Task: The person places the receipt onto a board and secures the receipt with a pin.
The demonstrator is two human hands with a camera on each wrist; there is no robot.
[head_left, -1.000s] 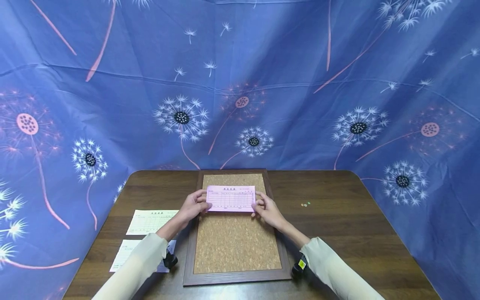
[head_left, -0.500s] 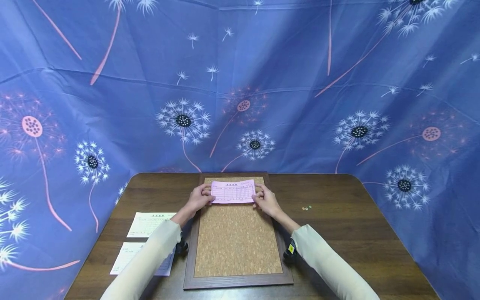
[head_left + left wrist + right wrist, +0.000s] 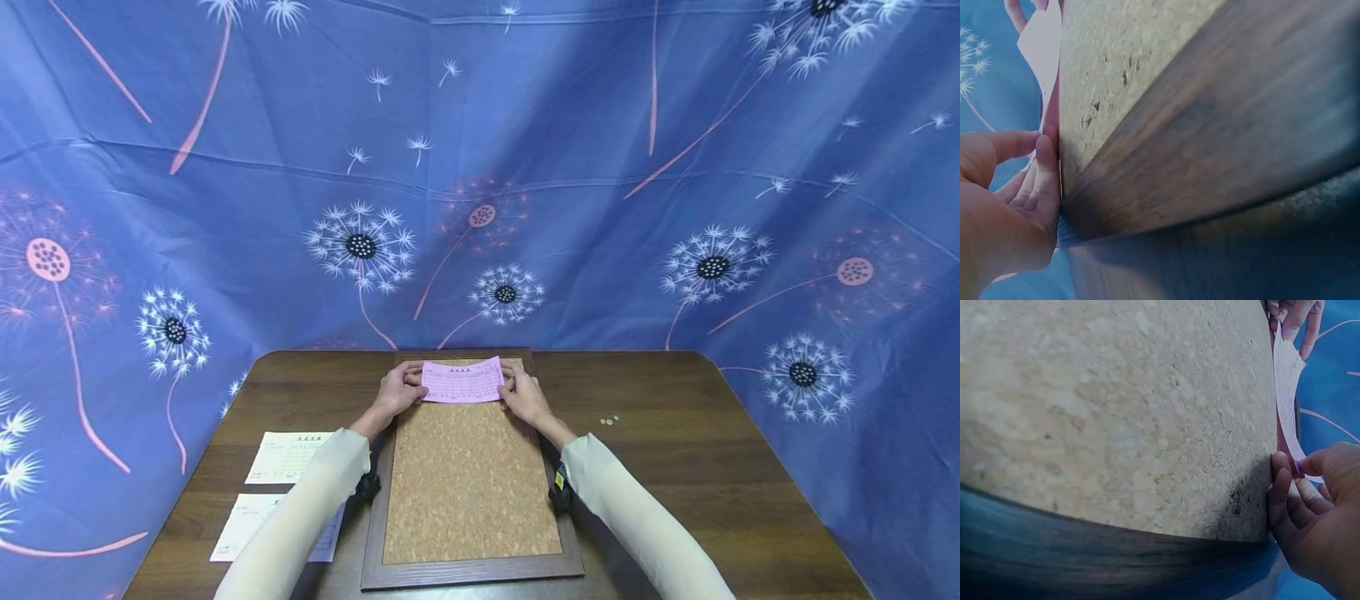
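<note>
A pink printed form slip (image 3: 461, 382) is stretched between both hands over the far end of a framed cork board (image 3: 472, 483). My left hand (image 3: 399, 390) pinches its left edge between thumb and fingers. On the opposite edge, my right hand (image 3: 525, 395) holds it the same way. The slip bows a little, its upper corners raised, as the right wrist view shows the paper (image 3: 1286, 381) curving. In the left wrist view, the left hand's fingers (image 3: 1047, 164) lie close to the cork, near the frame's corner.
Left of the board lie a pale green form slip (image 3: 281, 458) and a white one (image 3: 247, 521), both partly under the left sleeve. Several small coloured pins or discs (image 3: 609, 420) sit on the wooden table (image 3: 675, 475) at right. A blue dandelion-print cloth (image 3: 585, 167) hangs behind.
Both hands have carried the pink slip farther up the board toward its far edge. The slip curves more now. The grip of each hand looks the same.
</note>
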